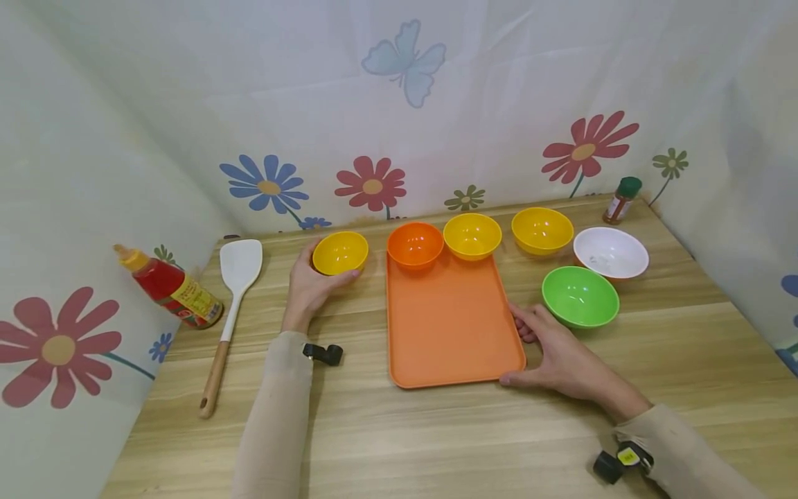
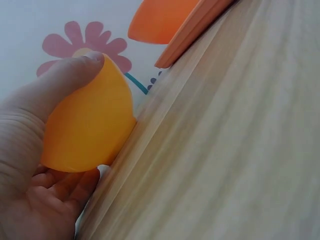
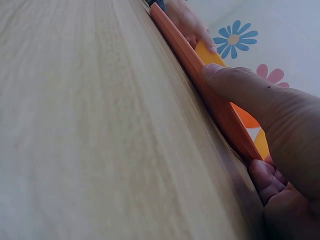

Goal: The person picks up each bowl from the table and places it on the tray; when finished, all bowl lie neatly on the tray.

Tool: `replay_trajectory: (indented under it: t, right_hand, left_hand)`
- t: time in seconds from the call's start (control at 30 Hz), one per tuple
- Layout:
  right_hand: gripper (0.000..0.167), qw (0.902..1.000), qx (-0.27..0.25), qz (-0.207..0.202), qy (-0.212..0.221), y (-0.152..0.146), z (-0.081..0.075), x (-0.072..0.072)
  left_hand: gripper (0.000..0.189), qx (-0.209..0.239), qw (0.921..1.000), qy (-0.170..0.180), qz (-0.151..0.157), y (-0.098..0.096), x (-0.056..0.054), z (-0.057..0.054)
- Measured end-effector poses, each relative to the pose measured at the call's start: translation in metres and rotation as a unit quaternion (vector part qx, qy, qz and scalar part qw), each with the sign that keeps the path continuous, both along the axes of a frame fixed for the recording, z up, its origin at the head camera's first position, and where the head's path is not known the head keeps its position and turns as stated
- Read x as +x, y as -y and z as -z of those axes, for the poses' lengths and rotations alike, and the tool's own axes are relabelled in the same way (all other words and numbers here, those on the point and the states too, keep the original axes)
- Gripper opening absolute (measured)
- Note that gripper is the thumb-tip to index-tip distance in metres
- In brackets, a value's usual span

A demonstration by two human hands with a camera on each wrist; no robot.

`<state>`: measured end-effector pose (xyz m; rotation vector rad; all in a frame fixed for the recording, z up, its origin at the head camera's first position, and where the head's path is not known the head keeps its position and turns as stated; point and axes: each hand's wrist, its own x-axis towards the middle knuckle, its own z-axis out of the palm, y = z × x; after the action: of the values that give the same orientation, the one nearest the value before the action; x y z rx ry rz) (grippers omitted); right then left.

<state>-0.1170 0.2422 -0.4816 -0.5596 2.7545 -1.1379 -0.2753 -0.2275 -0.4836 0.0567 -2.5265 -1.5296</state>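
My left hand (image 1: 309, 285) grips a small yellow bowl (image 1: 341, 254) at its left and near sides. In the left wrist view, the thumb lies along the upper part of this bowl (image 2: 92, 120), with fingers around its lower side. My right hand (image 1: 555, 352) holds the near right corner of an orange tray (image 1: 451, 326), thumb at the front edge and fingers bent against the right side. The right wrist view shows that thumb on the tray's rim (image 3: 200, 82). At the tray's far end are an orange bowl (image 1: 415, 245) and a second yellow bowl (image 1: 472, 236).
Right of the tray stand another yellow bowl (image 1: 542, 231), a white bowl (image 1: 611, 252) and a green bowl (image 1: 580, 296). A green-capped spice jar (image 1: 622, 200) is behind them. Far left are a white spatula with a wooden handle (image 1: 215, 378) and a red sauce bottle (image 1: 171, 287).
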Motion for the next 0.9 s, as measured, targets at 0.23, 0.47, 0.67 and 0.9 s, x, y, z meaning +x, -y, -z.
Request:
replay_trajectory:
  t: [0.23,0.47,0.67,0.9]
  right_hand:
    - [0.130,1.0000,-0.002,0.000,0.000,0.000,0.000,0.000]
    - [0.130,1.0000,0.000,0.000,0.001,0.000,0.001,0.000]
    - [0.130,1.0000,0.003,0.000,-0.001,0.000,0.001,0.000]
    - [0.131,1.0000,0.002,-0.001,-0.002,-0.001,0.002,0.000]
  left_hand:
    - [0.118,0.007,0.9999,0.005,-0.011,-0.003,0.001,-0.006]
    - [0.119,0.020,0.9998,0.006,-0.007,-0.012,0.004,-0.023]
    - [0.113,0.042,0.9987,-0.010,0.029,-0.026,0.012,-0.046]
    - [0.105,0.063,0.9953,-0.032,0.066,-0.044,0.025,-0.073]
